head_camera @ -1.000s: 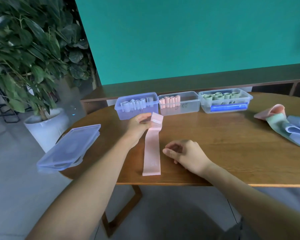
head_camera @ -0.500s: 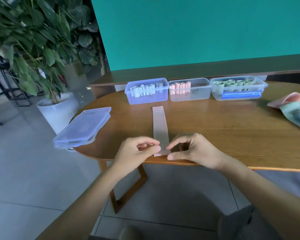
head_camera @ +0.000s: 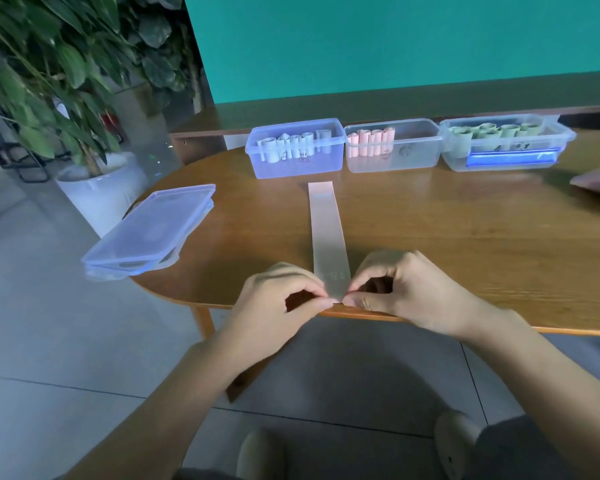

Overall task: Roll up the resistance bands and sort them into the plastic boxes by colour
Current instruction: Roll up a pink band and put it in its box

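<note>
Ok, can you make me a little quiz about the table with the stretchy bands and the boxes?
1. True or false: the pink band lies flat and unrolled on the table.
2. Which box already holds pink rolls? A) the left box B) the middle box C) the right box
3. Fill in: the left hand and the right hand both pinch the ____ end of the pink band.

Key: 1 true; 2 B; 3 near (the end at the table's front edge).
</note>
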Demonstrator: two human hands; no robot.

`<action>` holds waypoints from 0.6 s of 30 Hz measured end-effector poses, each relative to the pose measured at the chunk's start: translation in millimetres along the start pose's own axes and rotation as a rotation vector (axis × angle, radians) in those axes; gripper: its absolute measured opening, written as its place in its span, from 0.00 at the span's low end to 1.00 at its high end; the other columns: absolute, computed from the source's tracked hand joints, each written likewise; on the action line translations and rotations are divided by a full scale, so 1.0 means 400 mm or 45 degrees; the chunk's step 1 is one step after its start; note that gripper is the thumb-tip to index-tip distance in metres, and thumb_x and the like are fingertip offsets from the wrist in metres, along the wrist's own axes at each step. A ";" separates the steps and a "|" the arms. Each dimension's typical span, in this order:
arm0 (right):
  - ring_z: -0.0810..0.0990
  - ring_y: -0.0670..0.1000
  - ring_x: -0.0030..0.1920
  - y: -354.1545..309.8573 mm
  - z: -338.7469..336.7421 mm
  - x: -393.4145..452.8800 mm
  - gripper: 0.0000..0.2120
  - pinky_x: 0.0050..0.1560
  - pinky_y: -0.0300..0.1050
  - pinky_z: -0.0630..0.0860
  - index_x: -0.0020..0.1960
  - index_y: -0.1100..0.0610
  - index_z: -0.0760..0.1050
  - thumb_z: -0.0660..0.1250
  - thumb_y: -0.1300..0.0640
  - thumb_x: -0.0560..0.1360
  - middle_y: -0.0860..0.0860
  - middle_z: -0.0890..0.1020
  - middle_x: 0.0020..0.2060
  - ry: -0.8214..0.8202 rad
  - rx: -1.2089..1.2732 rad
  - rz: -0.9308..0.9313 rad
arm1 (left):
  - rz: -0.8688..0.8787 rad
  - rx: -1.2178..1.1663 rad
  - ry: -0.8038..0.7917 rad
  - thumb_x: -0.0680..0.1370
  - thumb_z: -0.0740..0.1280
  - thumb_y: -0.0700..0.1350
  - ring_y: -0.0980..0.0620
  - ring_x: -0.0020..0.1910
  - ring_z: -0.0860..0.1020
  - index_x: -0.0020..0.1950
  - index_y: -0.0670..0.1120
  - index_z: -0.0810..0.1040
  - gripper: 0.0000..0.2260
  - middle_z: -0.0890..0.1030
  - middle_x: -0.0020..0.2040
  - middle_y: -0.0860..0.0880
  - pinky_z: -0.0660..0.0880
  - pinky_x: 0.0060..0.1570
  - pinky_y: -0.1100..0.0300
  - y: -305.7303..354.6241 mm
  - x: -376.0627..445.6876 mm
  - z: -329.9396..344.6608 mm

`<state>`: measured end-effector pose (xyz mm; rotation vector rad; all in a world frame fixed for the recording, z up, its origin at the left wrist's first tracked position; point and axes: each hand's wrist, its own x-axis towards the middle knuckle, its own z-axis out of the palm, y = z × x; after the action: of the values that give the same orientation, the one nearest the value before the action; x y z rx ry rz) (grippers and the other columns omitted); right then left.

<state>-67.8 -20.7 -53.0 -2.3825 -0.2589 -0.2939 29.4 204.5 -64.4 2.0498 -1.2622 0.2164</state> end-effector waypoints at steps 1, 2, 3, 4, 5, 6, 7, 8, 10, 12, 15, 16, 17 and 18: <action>0.81 0.44 0.44 -0.003 -0.001 0.002 0.08 0.42 0.36 0.75 0.48 0.45 0.85 0.74 0.43 0.72 0.40 0.82 0.42 -0.017 -0.027 0.005 | 0.001 0.035 -0.026 0.76 0.69 0.57 0.60 0.52 0.79 0.48 0.49 0.87 0.14 0.83 0.49 0.58 0.77 0.53 0.61 -0.003 0.004 -0.002; 0.81 0.43 0.44 -0.005 -0.002 0.006 0.10 0.42 0.36 0.75 0.48 0.44 0.84 0.73 0.41 0.72 0.39 0.82 0.42 -0.037 -0.053 0.012 | -0.009 0.066 -0.045 0.77 0.68 0.58 0.61 0.53 0.78 0.48 0.49 0.87 0.14 0.82 0.50 0.58 0.76 0.55 0.63 -0.006 0.008 -0.003; 0.81 0.43 0.44 -0.008 -0.004 0.010 0.11 0.42 0.36 0.75 0.49 0.44 0.84 0.72 0.39 0.72 0.38 0.82 0.42 -0.057 -0.082 0.023 | -0.024 0.083 -0.050 0.77 0.67 0.58 0.61 0.54 0.77 0.48 0.49 0.86 0.14 0.80 0.52 0.58 0.74 0.56 0.66 -0.008 0.011 -0.004; 0.81 0.42 0.44 -0.010 -0.006 0.015 0.11 0.43 0.38 0.76 0.49 0.43 0.84 0.72 0.39 0.72 0.37 0.82 0.41 -0.074 -0.108 0.040 | -0.040 0.083 -0.045 0.77 0.67 0.58 0.61 0.55 0.76 0.48 0.49 0.86 0.15 0.79 0.53 0.58 0.70 0.56 0.70 -0.010 0.014 -0.004; 0.80 0.42 0.44 -0.012 -0.009 0.019 0.10 0.43 0.40 0.76 0.48 0.43 0.84 0.72 0.39 0.73 0.37 0.82 0.41 -0.086 -0.123 0.066 | -0.055 0.080 -0.042 0.77 0.66 0.57 0.61 0.55 0.75 0.47 0.48 0.86 0.15 0.78 0.53 0.58 0.68 0.56 0.72 -0.012 0.018 -0.004; 0.80 0.42 0.43 -0.012 -0.013 0.024 0.10 0.43 0.41 0.76 0.48 0.44 0.84 0.71 0.39 0.74 0.37 0.82 0.41 -0.097 -0.124 0.097 | -0.069 0.085 -0.047 0.77 0.67 0.57 0.61 0.55 0.74 0.47 0.48 0.86 0.14 0.76 0.53 0.58 0.66 0.56 0.74 -0.011 0.022 -0.004; 0.80 0.42 0.43 -0.013 -0.017 0.028 0.09 0.42 0.41 0.75 0.48 0.44 0.84 0.71 0.40 0.74 0.38 0.82 0.40 -0.117 -0.112 0.133 | -0.082 0.099 -0.056 0.77 0.67 0.56 0.61 0.55 0.74 0.47 0.47 0.86 0.14 0.75 0.53 0.58 0.65 0.55 0.75 -0.009 0.026 -0.004; 0.80 0.42 0.42 -0.014 -0.021 0.033 0.09 0.41 0.40 0.73 0.47 0.44 0.84 0.71 0.40 0.75 0.38 0.83 0.40 -0.144 -0.090 0.174 | -0.100 0.115 -0.064 0.78 0.68 0.55 0.61 0.55 0.73 0.47 0.47 0.86 0.13 0.75 0.53 0.58 0.64 0.54 0.76 -0.006 0.029 -0.004; 0.80 0.42 0.40 -0.017 -0.028 0.045 0.09 0.39 0.38 0.72 0.45 0.44 0.84 0.71 0.40 0.75 0.40 0.83 0.38 -0.188 -0.035 0.263 | -0.159 0.147 -0.071 0.77 0.69 0.55 0.60 0.54 0.73 0.45 0.47 0.85 0.12 0.74 0.52 0.58 0.66 0.51 0.75 0.001 0.034 -0.006; 0.79 0.40 0.37 -0.019 -0.036 0.059 0.09 0.36 0.34 0.72 0.43 0.46 0.85 0.73 0.41 0.74 0.43 0.83 0.36 -0.204 0.026 0.346 | -0.217 0.160 -0.069 0.76 0.72 0.54 0.59 0.52 0.74 0.43 0.48 0.85 0.10 0.74 0.51 0.58 0.69 0.47 0.74 0.003 0.040 -0.010; 0.78 0.39 0.33 -0.021 -0.044 0.075 0.09 0.33 0.32 0.70 0.40 0.47 0.85 0.75 0.42 0.73 0.43 0.83 0.34 -0.232 0.074 0.407 | -0.268 0.104 -0.085 0.75 0.73 0.54 0.59 0.51 0.76 0.41 0.50 0.85 0.08 0.74 0.51 0.59 0.72 0.45 0.71 0.000 0.051 -0.016; 0.77 0.39 0.32 -0.020 -0.044 0.077 0.09 0.32 0.31 0.69 0.40 0.47 0.85 0.76 0.42 0.72 0.43 0.83 0.33 -0.239 0.076 0.413 | -0.279 0.089 -0.096 0.74 0.74 0.54 0.60 0.51 0.76 0.41 0.51 0.84 0.07 0.74 0.51 0.59 0.73 0.45 0.70 0.000 0.054 -0.018; 0.77 0.39 0.32 -0.019 -0.044 0.077 0.09 0.32 0.32 0.69 0.40 0.47 0.85 0.76 0.42 0.72 0.43 0.83 0.33 -0.241 0.075 0.415 | -0.283 0.071 -0.108 0.74 0.74 0.53 0.60 0.51 0.76 0.41 0.52 0.83 0.06 0.74 0.50 0.59 0.73 0.46 0.70 0.000 0.057 -0.020; 0.77 0.39 0.32 -0.018 -0.041 0.077 0.09 0.32 0.32 0.69 0.40 0.48 0.85 0.77 0.43 0.71 0.43 0.83 0.33 -0.234 0.070 0.407 | -0.279 0.042 -0.119 0.74 0.75 0.52 0.59 0.51 0.76 0.41 0.53 0.83 0.05 0.75 0.50 0.60 0.73 0.46 0.70 0.000 0.058 -0.021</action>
<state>-42.5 -23.4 -28.0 -2.3528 0.0320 0.0810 42.9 193.3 -47.0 2.2297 -1.0835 0.0403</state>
